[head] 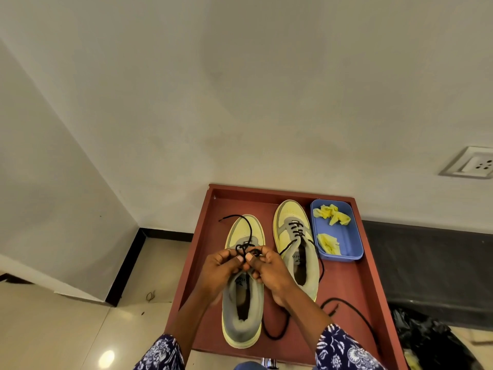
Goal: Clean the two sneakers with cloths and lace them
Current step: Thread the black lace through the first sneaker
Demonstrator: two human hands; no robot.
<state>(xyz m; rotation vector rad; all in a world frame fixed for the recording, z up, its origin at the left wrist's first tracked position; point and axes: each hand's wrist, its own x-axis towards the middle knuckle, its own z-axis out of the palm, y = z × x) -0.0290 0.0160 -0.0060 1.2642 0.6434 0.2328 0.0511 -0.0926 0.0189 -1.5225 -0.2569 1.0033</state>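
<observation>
Two grey-and-yellow sneakers stand side by side, toes away from me, on a reddish-brown tray table (354,284). Over the tongue of the left sneaker (241,316), my left hand (221,271) and my right hand (269,271) meet, each pinching the black lace (246,231) at the eyelets. One end of that lace loops out over the toe. The right sneaker (296,236) has its black lace threaded through several eyelets, and the loose ends trail down its side onto the table.
A blue plastic tub (346,236) with two crumpled yellow cloths (330,214) sits at the table's back right, beside the right sneaker. Behind is a white wall with a socket (474,162). A black bag (432,340) lies on the floor to the right.
</observation>
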